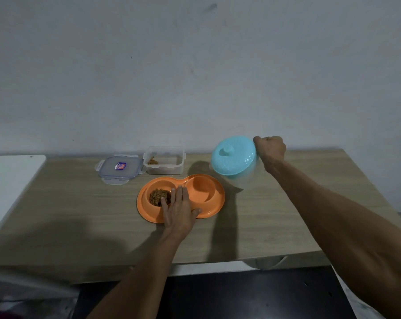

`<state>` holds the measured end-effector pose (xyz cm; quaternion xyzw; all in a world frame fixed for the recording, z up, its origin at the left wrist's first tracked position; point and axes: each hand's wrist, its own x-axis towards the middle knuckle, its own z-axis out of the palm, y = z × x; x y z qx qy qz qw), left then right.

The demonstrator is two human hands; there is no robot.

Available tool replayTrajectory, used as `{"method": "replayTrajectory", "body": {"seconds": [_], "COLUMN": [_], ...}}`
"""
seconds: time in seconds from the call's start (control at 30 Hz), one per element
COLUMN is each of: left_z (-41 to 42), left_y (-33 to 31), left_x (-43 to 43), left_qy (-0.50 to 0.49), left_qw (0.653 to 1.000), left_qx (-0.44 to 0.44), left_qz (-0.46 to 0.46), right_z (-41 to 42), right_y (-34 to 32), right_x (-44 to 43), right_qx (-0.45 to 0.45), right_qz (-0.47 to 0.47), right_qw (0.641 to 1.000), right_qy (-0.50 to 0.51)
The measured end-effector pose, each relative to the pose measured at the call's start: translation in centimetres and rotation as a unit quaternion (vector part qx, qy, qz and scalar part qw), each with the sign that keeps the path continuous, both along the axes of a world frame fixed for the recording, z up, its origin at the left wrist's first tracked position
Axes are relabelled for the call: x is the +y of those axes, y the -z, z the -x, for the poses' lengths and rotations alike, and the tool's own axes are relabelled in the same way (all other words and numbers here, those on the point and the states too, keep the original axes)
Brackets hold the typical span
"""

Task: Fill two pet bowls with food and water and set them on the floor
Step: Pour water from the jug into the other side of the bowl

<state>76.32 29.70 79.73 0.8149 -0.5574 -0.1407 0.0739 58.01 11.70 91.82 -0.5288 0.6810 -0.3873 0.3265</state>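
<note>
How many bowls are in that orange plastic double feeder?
2, side by side in the orange plastic double feeder: the left bowl holds brown kibble, the right bowl looks empty.

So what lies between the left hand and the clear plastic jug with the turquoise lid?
In the head view, only the empty right well of the orange plastic double bowl, between the left hand and the turquoise-lidded jug.

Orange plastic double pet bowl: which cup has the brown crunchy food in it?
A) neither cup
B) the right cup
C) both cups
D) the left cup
D: the brown kibble lies only in the left cup of the orange plastic double pet bowl, under the fingertips of the left hand. The right cup shows bare orange, and the right hand holds the turquoise-lidded clear plastic jug.
</note>
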Motion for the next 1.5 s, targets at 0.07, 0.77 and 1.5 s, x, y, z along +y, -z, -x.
{"method": "replayTrajectory", "body": {"seconds": [0.07,0.77,1.5], "left_z": [0.0,-0.4,-0.3], "left_y": [-0.1,0.5,0.5], "left_x": [-0.1,0.0,0.0], "left_qy": [0.004,0.012,0.010], "left_qw": [1.000,1.000,1.000], "left_qx": [-0.003,-0.004,-0.008], "left_qz": [-0.003,0.008,0.006], "right_z": [-0.8,-4.6,-4.2], "right_y": [-0.4,-0.1,0.4], "right_x": [0.0,1.4,1.3], "right_qx": [0.042,0.190,0.212], "right_qz": [0.022,0.069,0.075], "right_qw": [0.999,0.973,0.966], "right_qy": [-0.023,-0.115,-0.125]}}
